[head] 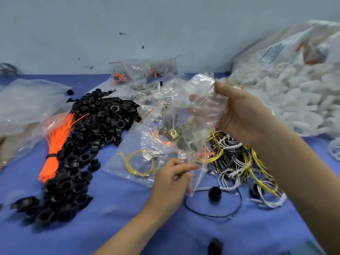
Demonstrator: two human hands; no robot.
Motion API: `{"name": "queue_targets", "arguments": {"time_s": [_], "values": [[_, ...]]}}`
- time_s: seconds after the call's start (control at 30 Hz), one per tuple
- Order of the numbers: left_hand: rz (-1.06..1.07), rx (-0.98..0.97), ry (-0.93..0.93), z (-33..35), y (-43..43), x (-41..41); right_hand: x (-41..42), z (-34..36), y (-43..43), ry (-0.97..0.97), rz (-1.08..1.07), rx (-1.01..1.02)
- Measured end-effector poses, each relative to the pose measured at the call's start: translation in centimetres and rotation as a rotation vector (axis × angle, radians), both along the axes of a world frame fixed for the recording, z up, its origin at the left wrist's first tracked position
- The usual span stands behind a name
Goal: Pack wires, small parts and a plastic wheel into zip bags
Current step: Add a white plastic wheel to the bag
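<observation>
Holding a clear zip bag [191,122] up over the blue desk [117,208] right now, so we've got it stretched between both hands. Our right hand [241,115] grips the upper end, thumb on top and fingers [200,102] showing through the plastic behind it. Our left hand [171,183] pinches the lower end down near the desk. That puts the bag's long axis running from upper right, near the right hand, down to lower left. Some dark small parts and a yellowish bit sit bunched around the middle of it.

The relation we'd watch: the tangle of yellow, white and black wires [237,159] lies on the desk just below and right of the bag, closer to the right hand. The pile of black rings [88,129] and the orange tie bundle [55,148] are off to the left, nearer the left hand. A second bag with a yellow wire coil [136,159] lies flat just above the left hand.

We'd guess the lower end is the zip mouth, but the plastic's too crinkled and blurry to say.
</observation>
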State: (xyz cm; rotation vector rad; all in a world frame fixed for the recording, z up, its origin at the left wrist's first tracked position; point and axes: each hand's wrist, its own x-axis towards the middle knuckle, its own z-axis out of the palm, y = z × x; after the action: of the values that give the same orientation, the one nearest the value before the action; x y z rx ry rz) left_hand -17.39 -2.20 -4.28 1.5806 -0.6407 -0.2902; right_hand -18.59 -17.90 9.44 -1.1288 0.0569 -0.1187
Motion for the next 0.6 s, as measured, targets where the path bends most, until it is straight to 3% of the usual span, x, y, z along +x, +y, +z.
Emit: {"name": "queue_targets", "arguments": {"time_s": [0.1, 0.2, 0.37, 0.53, 0.6], "values": [[0.003, -0.103, 0.167, 0.8, 0.3, -0.8, -2.8, -1.2, 0.9, 0.061, -0.067, -0.023], [-0.002, -0.134, 0.148, 0.9, 0.4, -1.5, -4.3, -3.3, 2.3, 0.075, -0.284, -0.172], [0.058, -0.076, 0.192, -0.5, 0.1, -0.7, -5.7, -7.5, 6.1, -0.101, -0.402, -0.757], [0.099, 0.133, -0.027, -0.6, 0.7, -0.8, -6.9, -11.1, 6.9, -0.294, -0.142, -1.347], [0.153, -0.002, -0.052, -0.2, 0.7, -0.8, -7.4, -11.3, 5.5, -0.422, -0.184, -1.443]]}}
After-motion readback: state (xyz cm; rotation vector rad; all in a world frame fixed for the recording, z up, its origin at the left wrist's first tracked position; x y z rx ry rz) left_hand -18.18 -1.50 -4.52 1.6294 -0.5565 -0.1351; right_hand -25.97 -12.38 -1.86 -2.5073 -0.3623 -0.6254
